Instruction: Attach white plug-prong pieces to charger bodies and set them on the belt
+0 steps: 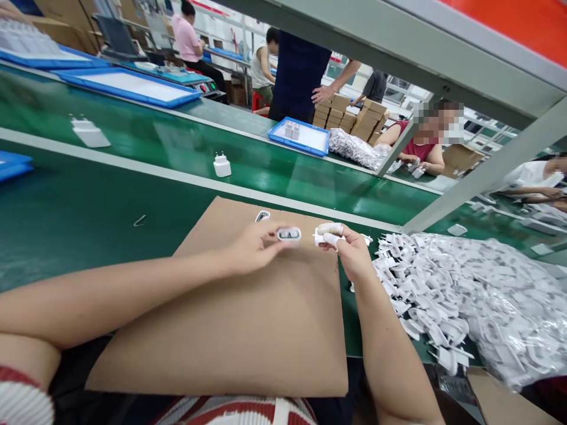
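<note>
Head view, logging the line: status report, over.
Left hand pinches white shell. Right hand grips white plug piece. Both over cardboard sheet; nothing between.

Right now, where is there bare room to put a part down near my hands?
The near cardboard sheet between your forearms is bare, as is the green belt left of it. Right of the right hand it's crowded with the white parts pile.
</note>
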Demonstrator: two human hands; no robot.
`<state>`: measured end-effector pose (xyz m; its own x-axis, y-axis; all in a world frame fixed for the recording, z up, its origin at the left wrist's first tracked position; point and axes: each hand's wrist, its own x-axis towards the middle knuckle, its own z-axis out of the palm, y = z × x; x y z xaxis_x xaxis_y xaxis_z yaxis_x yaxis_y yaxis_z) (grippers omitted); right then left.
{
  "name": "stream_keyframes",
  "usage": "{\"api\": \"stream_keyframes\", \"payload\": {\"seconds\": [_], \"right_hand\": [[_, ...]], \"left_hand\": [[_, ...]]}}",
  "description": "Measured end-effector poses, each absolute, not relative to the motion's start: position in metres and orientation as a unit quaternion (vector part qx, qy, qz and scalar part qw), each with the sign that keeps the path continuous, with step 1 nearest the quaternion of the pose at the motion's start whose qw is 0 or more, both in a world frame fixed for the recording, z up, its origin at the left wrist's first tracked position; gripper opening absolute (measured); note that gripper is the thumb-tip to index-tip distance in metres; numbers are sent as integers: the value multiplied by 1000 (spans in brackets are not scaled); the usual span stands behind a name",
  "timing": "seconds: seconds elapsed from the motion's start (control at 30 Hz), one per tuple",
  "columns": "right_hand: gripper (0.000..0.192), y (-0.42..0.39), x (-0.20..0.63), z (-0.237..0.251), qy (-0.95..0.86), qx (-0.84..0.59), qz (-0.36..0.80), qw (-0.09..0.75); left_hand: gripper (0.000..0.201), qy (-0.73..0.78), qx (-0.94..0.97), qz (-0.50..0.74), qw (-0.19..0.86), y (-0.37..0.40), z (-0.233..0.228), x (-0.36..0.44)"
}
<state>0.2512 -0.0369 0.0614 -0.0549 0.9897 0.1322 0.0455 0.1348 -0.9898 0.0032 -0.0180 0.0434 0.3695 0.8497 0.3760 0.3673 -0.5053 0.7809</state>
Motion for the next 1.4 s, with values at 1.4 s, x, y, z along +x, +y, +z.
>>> {"api": "stream_keyframes", "payload": {"seconds": [1.4], "right_hand": [[21,-48,208,48,-832,-532,-45,154]], "left_hand": [[25,359,767,344,405,-14,1,27]]}}
